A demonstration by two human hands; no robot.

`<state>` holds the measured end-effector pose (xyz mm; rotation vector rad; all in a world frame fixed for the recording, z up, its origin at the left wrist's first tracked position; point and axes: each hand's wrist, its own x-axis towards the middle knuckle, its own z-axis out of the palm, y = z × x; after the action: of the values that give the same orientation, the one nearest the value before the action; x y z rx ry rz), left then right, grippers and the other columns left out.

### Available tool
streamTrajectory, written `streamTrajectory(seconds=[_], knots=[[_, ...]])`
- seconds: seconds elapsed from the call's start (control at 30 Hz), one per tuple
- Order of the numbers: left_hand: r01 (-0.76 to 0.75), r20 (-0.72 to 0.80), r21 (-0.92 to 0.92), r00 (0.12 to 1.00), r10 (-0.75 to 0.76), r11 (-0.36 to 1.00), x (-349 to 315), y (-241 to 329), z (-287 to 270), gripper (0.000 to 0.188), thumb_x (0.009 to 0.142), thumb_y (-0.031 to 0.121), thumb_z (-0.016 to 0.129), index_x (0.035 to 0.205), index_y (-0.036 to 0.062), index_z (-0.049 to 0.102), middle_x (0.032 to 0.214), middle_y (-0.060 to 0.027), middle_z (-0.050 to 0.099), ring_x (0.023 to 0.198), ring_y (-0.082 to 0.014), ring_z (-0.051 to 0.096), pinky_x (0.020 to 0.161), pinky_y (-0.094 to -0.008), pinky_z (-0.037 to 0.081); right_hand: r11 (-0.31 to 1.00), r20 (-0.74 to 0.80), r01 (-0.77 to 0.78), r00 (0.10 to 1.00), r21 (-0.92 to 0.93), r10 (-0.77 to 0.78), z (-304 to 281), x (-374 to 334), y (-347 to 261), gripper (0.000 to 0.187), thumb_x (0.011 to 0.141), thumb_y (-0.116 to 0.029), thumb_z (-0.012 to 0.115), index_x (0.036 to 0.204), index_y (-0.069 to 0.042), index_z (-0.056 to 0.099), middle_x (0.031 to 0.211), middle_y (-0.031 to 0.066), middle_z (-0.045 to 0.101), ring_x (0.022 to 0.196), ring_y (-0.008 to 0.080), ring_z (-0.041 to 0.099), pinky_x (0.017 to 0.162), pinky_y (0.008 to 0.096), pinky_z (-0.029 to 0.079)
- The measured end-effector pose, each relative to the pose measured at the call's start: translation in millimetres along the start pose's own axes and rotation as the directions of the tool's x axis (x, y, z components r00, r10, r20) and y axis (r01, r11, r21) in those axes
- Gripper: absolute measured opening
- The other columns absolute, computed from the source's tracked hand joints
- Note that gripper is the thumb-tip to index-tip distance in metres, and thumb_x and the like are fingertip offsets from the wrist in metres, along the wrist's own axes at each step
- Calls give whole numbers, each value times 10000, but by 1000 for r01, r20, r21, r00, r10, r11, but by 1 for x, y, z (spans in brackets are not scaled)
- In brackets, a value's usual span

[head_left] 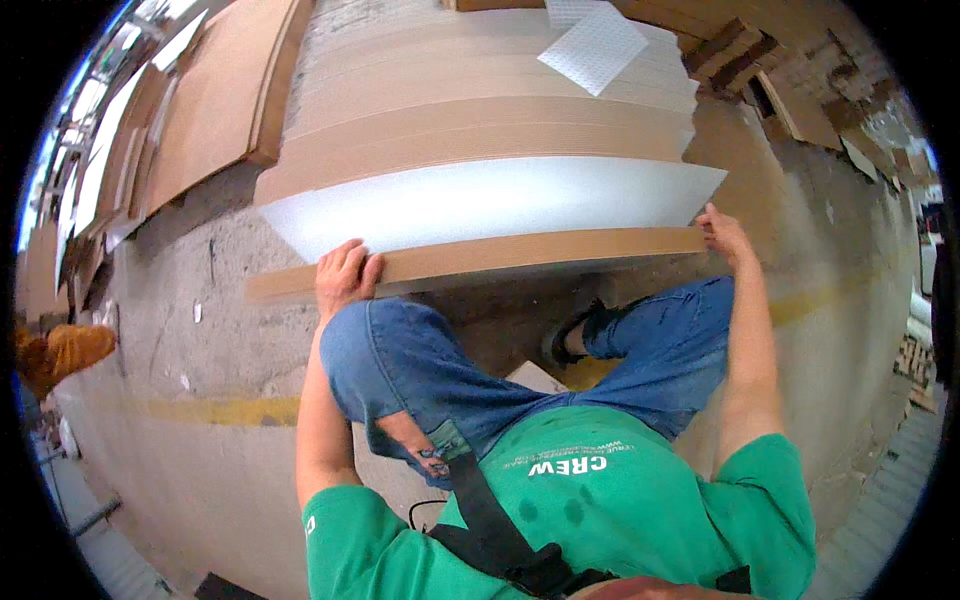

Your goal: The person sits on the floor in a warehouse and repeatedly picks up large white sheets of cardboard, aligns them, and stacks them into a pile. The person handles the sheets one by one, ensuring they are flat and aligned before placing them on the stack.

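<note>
A: Start close in. What's nearest?

B: The wearer's short-sleeved green cotton T-shirt (640,500), then ripped blue denim jeans (395,340), knees bent and set wide. That spread probably leaves room to work low down, close to the floor.

A: And the hands?

B: Both are on one long, narrow brown corrugated cardboard board (540,250), which lies across just beyond the knees. The left hand (348,272) has its fingers hooked over the upper edge, near the left end, thumb drawn in beside them: a grip. The right hand (727,238) has its fingers curled on the right end, pinching it, I'd judge, though its thumb is hard to make out.

A: Why so far apart?

B: Likely because the board is long; holding near both ends should keep it level and stop it twisting.

A: What's directly behind it?

B: A smooth white sheet-like panel (490,205), its pale face tilted upward. I can't tell whether it's joined to the board.

A: Further out?

B: A row of overlapping brown cardboard panels (480,130), their edges in steps, perhaps so that each can be taken singly. On its far part rests a white textured rectangular sheet (595,50), turned askew. To the left, large flat brown cardboard sheets (215,100) are stacked together, apart from the row, maybe to keep the sizes separate.
</note>
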<state>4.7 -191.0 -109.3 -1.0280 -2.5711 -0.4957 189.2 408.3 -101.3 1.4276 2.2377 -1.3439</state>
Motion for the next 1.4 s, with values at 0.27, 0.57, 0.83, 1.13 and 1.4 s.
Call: streamTrajectory(seconds=[0.27, 0.57, 0.83, 1.13, 1.4], knots=[[403, -180, 260, 913, -366, 877, -29, -73, -30, 216, 757, 291, 655, 712, 82, 620, 844, -84, 604, 822, -238, 563, 826, -311, 366, 341, 10, -10, 1000, 940, 1, 50, -17, 56, 520, 918, -411, 373, 1186, 23, 477, 1164, 130, 554, 1084, 233, 500, 932, 359, 384], [595, 193, -803, 304, -933, 28, -61, -147, -37, 519, 741, 266, 681, 1191, 66, 515, 1101, -149, 558, 980, -224, 542, 819, -325, 437, 283, -175, 132, 975, 950, 135, 51, 10, 95, 530, 908, -428, 351, 1055, 33, 565, 995, 152, 608, 943, 298, 556, 841, 425, 442], [373, 425, -881, 360, -831, -290, -72, -149, -35, 775, 840, 648, 336, 1152, -39, 513, 1124, -141, 559, 1106, -230, 479, 1004, -326, 285, 335, 53, -29, 996, 942, -64, 62, 34, 106, 583, 893, -501, 351, 1149, -1, 506, 1200, 131, 501, 1079, 271, 467, 929, 391, 363], [358, 505, -856, 420, -754, -373, -96, -191, -22, 769, 856, 646, 252, 992, -31, 589, 987, -151, 615, 1021, -250, 525, 953, -348, 338, 382, 243, -171, 959, 908, -149, 56, 5, 74, 639, 851, -530, 403, 1128, 32, 530, 1115, 140, 552, 1014, 276, 507, 913, 393, 382], [398, 505, -848, 410, -759, -350, -74, -181, 27, 626, 913, 481, 304, 682, -6, 620, 839, -170, 636, 893, -272, 568, 874, -392, 397, 424, 30, -8, 998, 906, -47, 74, 10, 76, 432, 900, -405, 405, 916, -14, 587, 927, 94, 607, 954, 240, 547, 1013, 416, 337]])
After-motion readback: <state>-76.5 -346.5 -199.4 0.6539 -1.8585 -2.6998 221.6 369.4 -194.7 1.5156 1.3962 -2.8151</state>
